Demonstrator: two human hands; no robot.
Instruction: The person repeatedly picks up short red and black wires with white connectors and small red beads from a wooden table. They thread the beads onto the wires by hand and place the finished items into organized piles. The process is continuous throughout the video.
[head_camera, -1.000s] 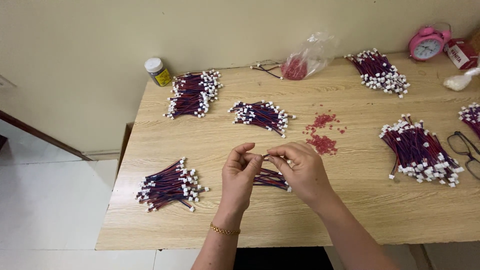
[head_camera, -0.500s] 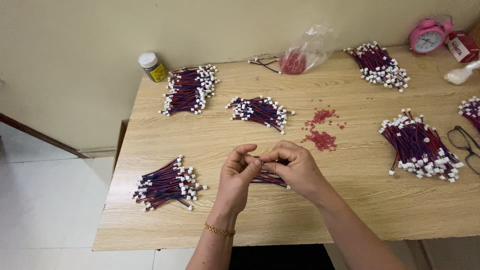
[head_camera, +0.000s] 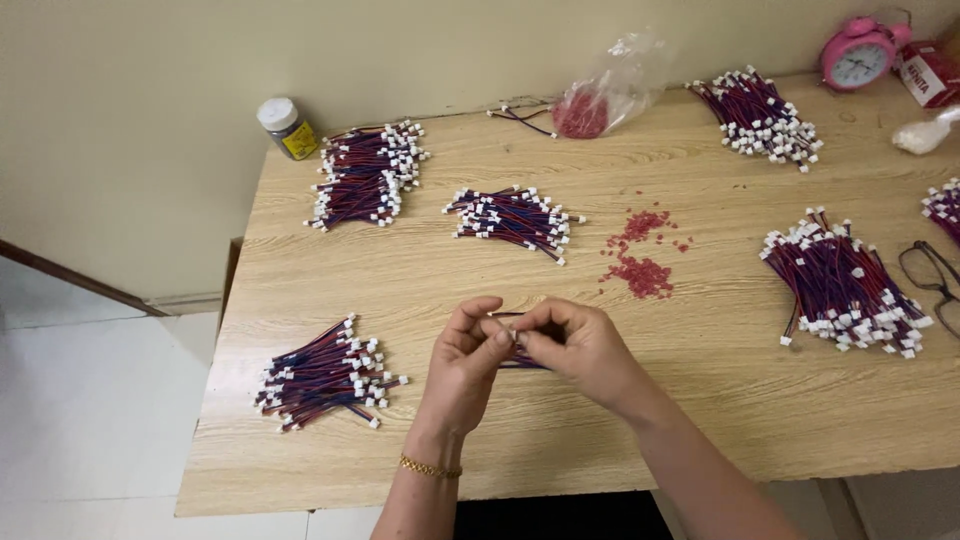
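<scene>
Two hands work a small wire over a wooden table.
Head view: the left hand (head_camera: 465, 355) and right hand (head_camera: 578, 345) meet fingertip to fingertip, both pinching a short red-and-blue wire (head_camera: 515, 352) just above the table (head_camera: 700, 400), between wire bundles (head_camera: 325, 375) and red bits (head_camera: 640, 272).

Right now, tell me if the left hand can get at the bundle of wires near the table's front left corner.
Probably yes. The left hand is beside that bundle of wires, with bare table between them. But its fingers are pinching a wire with the right hand.
</scene>
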